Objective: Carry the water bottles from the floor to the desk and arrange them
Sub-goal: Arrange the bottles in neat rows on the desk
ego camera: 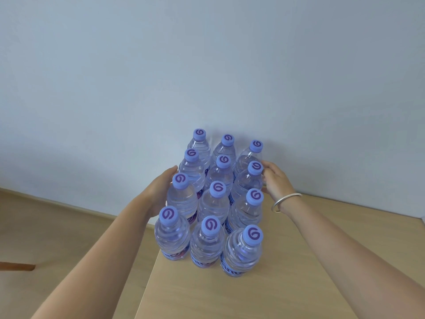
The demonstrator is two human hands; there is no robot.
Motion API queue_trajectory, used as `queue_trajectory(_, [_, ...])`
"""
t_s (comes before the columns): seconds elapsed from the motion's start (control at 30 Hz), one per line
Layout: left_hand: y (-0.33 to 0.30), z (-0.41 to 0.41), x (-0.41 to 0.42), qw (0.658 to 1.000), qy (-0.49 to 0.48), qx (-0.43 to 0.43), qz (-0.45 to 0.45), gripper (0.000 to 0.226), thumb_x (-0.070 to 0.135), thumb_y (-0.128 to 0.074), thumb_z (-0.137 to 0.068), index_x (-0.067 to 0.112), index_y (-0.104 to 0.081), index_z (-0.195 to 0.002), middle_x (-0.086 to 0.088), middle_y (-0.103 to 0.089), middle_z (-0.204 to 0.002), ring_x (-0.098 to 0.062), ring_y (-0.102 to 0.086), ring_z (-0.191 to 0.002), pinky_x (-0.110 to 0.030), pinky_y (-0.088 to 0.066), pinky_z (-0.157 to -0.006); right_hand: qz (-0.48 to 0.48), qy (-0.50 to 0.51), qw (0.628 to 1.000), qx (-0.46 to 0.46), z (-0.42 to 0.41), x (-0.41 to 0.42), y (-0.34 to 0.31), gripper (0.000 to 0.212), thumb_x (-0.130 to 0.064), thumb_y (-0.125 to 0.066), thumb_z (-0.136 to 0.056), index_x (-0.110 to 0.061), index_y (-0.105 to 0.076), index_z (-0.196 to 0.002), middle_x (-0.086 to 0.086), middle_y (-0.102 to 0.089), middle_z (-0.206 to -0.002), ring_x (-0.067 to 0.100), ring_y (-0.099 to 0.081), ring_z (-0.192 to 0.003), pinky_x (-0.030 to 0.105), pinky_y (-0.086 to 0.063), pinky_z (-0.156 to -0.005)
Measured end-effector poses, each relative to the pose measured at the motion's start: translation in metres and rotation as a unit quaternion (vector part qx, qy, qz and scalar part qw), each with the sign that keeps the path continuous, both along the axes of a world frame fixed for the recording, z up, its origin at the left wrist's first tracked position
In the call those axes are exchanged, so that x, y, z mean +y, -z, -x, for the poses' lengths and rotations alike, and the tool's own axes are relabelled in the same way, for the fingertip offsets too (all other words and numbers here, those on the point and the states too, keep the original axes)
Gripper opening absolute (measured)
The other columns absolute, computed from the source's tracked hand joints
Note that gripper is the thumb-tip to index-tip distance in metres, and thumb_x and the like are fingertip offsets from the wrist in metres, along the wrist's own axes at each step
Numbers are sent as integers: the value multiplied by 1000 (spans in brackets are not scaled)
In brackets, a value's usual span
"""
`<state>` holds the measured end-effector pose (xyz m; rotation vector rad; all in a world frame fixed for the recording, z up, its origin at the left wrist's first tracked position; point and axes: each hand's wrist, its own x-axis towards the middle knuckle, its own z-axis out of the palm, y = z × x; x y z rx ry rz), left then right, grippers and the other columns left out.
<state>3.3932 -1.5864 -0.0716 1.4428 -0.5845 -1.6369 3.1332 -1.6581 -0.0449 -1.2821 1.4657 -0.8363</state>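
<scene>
Bottles [213,201]: twelve upright on the counter [287,272], in rows.
Left grip [161,192]: flat against the block's left side.
Right grip [277,183]: curled round a right-side bottle [249,183].

Tight block of water bottles [213,199] against the wall [207,65]; bare desk [264,295] in front.

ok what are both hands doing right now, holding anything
left hand: open, straight fingers flat against the left side of the bottles, gripping nothing.
right hand: fingers curled against the right-column bottle; cannot tell if it grips.
</scene>
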Motion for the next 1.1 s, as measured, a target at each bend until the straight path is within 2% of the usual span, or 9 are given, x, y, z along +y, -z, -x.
queue_trajectory(0.07, [1,1,-1,1000,10,9,12,41,44,-43,-94,17,-74,-94,-9,-72,-100,-22,-69,-84,-34,-53,-70,-2,-1,1000,0,-1,0,0,33,-13,-36,-93,-20,-58,-116,6,-62,-118,25,-58,-109,48,-45,-98])
queue_trajectory(0.17, [5,3,-1,1000,17,-7,18,33,38,-48,-93,14,-70,-99,-10,-71,-99,-23,-66,-85,-36,-51,-74,-1,3,1000,4,-1,1,0,34,-12,-36,-92,-18,-58,-118,6,-61,-119,24,-56,-111,48,-44,-99])
queue_trajectory(0.3, [9,4,-3,1000,17,-5,16,32,38,-47,-94,15,-70,-95,-7,-72,-92,-20,-67,-80,-35,-50,-73,0,5,1000,-1,-1,2,-1,34,-12,-37,-92,-17,-58,-117,7,-61,-120,24,-56,-112,48,-44,-100])
queue_trajectory(0.57, [11,-2,-2,999,52,-3,11,40,42,-46,-93,13,-66,-114,-13,-67,-115,-29,-63,-103,-43,-47,-93,3,3,1000,3,-2,2,-1,33,-12,-38,-92,-15,-58,-118,8,-60,-120,25,-55,-112,48,-43,-100])
queue_trajectory(0.8, [14,-7,-1,997,75,-2,7,47,52,-45,-91,19,-64,-119,-10,-65,-121,-31,-58,-114,-49,-41,-104,-2,-2,1000,2,-2,1,-1,32,-13,-38,-92,-15,-58,-118,8,-61,-119,24,-56,-112,47,-44,-100])
queue_trajectory(0.87, [11,-12,-6,997,71,-28,-18,55,62,-42,-88,25,-60,-124,-7,-62,-126,-32,-55,-117,-54,-35,-107,-4,-6,1000,2,0,0,-2,30,-13,-39,-93,-16,-59,-115,9,-62,-117,24,-57,-110,46,-45,-99])
queue_trajectory(1.0, [-11,-23,-27,984,20,-167,-63,71,74,-31,-82,26,-50,-131,-3,-50,-138,-32,-44,-127,-54,-27,-110,0,-11,1000,3,5,-5,-6,18,-18,-41,-95,-27,-56,-100,-1,-61,-107,15,-56,-98,37,-47,-92])
queue_trajectory(1.03, [-17,-24,-35,984,7,-173,-48,69,72,-30,-85,25,-49,-132,-3,-47,-140,-30,-42,-129,-52,-27,-110,4,-9,1000,5,6,-7,-7,17,-19,-41,-96,-27,-55,-102,-3,-60,-107,15,-55,-101,38,-46,-94])
queue_trajectory(1.1, [-30,-23,-52,987,1,-158,-15,66,67,-28,-89,23,-47,-134,-3,-44,-144,-27,-39,-132,-49,-28,-110,-2,-7,1000,15,8,-12,-7,28,-24,-39,-97,-21,-52,-121,1,-54,-124,19,-50,-115,43,-41,-102])
